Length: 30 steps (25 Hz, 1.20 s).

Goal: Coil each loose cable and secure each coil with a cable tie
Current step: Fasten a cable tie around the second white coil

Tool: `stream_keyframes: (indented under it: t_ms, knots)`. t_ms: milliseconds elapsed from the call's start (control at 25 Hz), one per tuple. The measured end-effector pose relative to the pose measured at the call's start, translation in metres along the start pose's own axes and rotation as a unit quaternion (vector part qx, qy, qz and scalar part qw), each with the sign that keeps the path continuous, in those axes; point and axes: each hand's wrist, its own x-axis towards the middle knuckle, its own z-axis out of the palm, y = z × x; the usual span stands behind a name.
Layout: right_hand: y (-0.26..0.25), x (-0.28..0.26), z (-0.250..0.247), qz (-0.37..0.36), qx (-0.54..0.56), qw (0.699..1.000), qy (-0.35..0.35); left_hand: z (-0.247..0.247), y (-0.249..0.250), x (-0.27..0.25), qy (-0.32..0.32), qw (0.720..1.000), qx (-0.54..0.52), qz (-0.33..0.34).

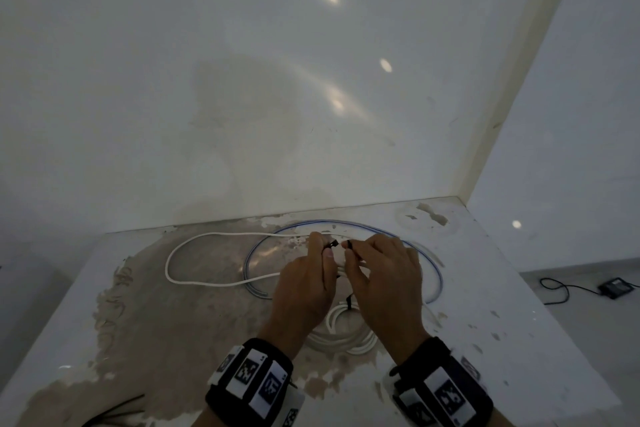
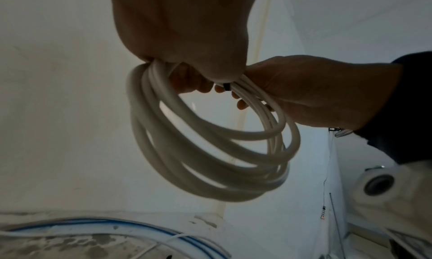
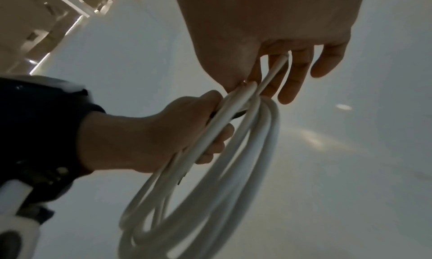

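Both hands are raised over the table with a white cable coil hanging between them. My left hand grips the coil's top and pinches one end of a black cable tie. My right hand pinches the tie's other end, and strands of the coil run under its fingers. In the left wrist view the black tie wraps the strands between the two hands. How tightly the tie sits is hidden by the fingers.
A loose white cable and a white cable with blue stripes lie on the worn white table. Black cable ties lie at the near left edge. A wall rises behind the table. A black box with its lead sits on the floor to the right.
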Motion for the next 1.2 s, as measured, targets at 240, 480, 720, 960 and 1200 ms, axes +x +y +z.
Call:
stream_keyframes:
  t_ms: [240, 480, 720, 960, 1200]
  knots:
    - [0.002, 0.0, 0.004, -0.016, 0.123, 0.991, -0.038, 0.006, -0.004, -0.003, 0.012, 1.0, -0.004, -0.001]
    - [-0.002, -0.001, 0.003, 0.043, 0.276, 0.96, -0.027, -0.002, 0.011, 0.001, 0.034, 0.986, -0.162, -0.035]
    - [-0.005, 0.006, -0.006, 0.038, 0.314, 0.948, -0.043, -0.002, 0.008, 0.005, 0.034, 0.979, -0.197, -0.03]
    - [-0.003, 0.006, -0.01, 0.049, 0.314, 0.946, -0.059, -0.002, 0.008, 0.007, 0.019, 0.974, -0.221, -0.035]
    - [-0.004, 0.003, -0.012, 0.064, 0.34, 0.935, -0.084, -0.002, 0.005, 0.004, 0.008, 0.977, -0.208, -0.043]
